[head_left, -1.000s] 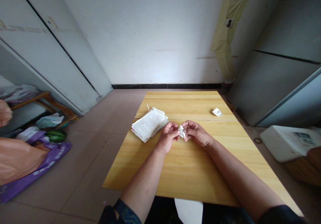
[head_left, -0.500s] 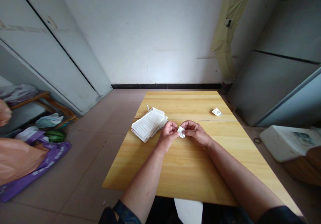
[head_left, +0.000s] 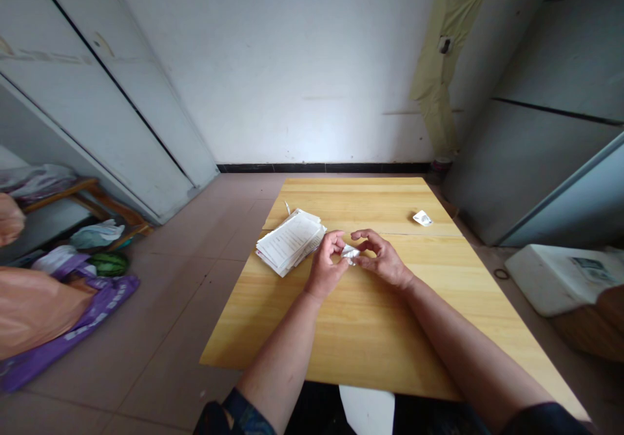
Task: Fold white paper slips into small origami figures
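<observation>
— Where does your camera sit?
— On your head, facing forward and tipped down, looking over the wooden surface point(head_left: 370, 337) from your own side of it.
— How near is it?
— Close: your left hand point(head_left: 324, 269) and right hand point(head_left: 383, 261) sit just below mid-frame, while the white wall point(head_left: 273, 64) fills the upper part, farther off.

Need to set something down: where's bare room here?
Crowded: where your left hand and right hand sit beside the paper stack. Bare wood: between them and the table's near edge, and the far strip beyond the stack, left of the white scrap.
</observation>
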{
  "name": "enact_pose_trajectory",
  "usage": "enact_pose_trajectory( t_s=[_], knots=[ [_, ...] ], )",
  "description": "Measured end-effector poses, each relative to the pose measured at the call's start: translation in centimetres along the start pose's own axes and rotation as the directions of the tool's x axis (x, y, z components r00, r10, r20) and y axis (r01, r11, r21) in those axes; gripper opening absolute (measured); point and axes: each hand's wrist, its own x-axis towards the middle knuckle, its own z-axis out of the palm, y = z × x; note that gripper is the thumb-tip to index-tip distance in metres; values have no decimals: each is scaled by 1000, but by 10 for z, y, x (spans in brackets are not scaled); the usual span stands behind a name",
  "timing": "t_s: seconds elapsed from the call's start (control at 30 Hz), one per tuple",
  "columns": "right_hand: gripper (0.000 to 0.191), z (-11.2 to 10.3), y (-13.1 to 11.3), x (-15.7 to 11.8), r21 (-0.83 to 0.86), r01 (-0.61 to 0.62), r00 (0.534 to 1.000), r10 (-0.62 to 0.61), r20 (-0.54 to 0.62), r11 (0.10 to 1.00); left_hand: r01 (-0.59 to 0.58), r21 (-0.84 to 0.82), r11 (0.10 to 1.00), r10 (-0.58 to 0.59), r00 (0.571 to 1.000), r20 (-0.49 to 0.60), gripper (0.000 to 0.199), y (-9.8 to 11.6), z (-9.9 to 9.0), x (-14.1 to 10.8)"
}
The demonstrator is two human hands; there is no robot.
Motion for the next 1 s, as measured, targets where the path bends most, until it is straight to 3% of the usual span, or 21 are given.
enact_pose_trajectory(
  t_s=[0.27,0.4,0.5,0.57,0.7,0.8,1.0],
  knots=[
    [37,2,0,1,86,-13,998,8,55,996,-41,23,999,40,999,29,55,-5,1,0],
    [30,-2,1,1,232,-121,985,87,151,965,-33,36,999,32,999,36,56,-8,0,0],
    [24,-6,5,2,269,-211,977,195,88,940,-43,49,998,39,997,65,56,-9,0,-1],
    [24,-9,7,3,248,-253,968,246,57,935,-61,68,996,54,994,94,57,-9,0,-1],
    [29,-12,10,3,210,-286,953,256,159,935,-93,116,989,74,984,161,61,-10,1,-2],
    [28,-12,12,3,157,-286,953,262,154,945,-102,139,985,74,978,193,62,-11,1,-2],
    [23,-8,15,2,-67,-158,985,162,58,985,29,111,993,-43,991,127,43,-10,-1,-2]
  ],
)
